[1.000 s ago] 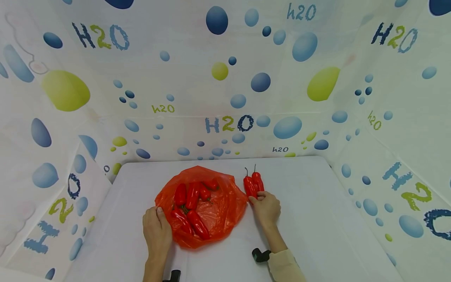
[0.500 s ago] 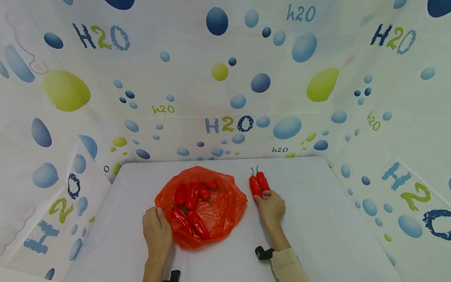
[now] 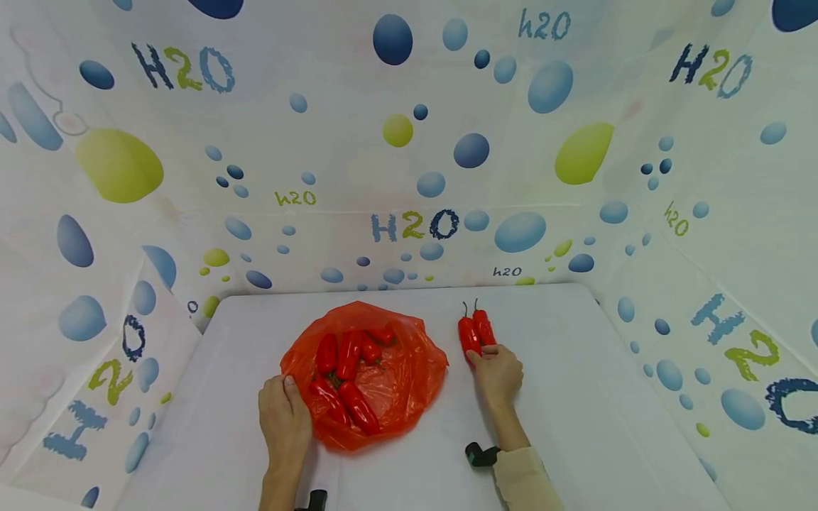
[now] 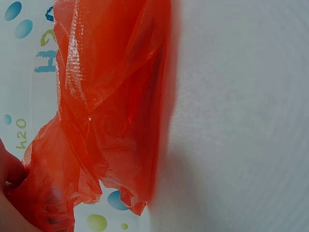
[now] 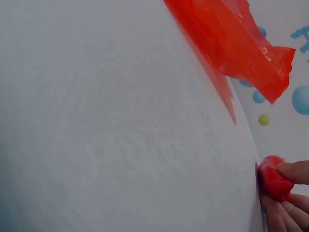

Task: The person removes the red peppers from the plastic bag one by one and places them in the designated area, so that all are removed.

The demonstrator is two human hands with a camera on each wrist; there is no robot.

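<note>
An orange-red plastic bag [image 3: 409, 397] lies opened out on the table with several glossy red chili peppers [image 3: 359, 407] inside. At its left rim my left hand [image 3: 285, 415] pinches the plastic; the left wrist view shows the bag [image 4: 116, 96] bunched at the fingers. To the right of the bag, my right hand [image 3: 498, 375] holds the lower ends of two red chili peppers side by side, the left pepper [image 3: 469, 333] and the right pepper [image 3: 483, 326], stems pointing away. One pepper end [image 5: 275, 179] shows between thumb and fingers in the right wrist view, low at the table.
The white table [image 3: 575, 397] extends to the right of my right hand. Behind and at both sides hangs a white curtain [image 3: 345, 142] with blue and green drops. A black wrist mount [image 3: 481, 455] sits by my right wrist.
My right hand has moved a little to the right with the two chili peppers, away from the bag's right edge. My left hand and the bag stay in place.
</note>
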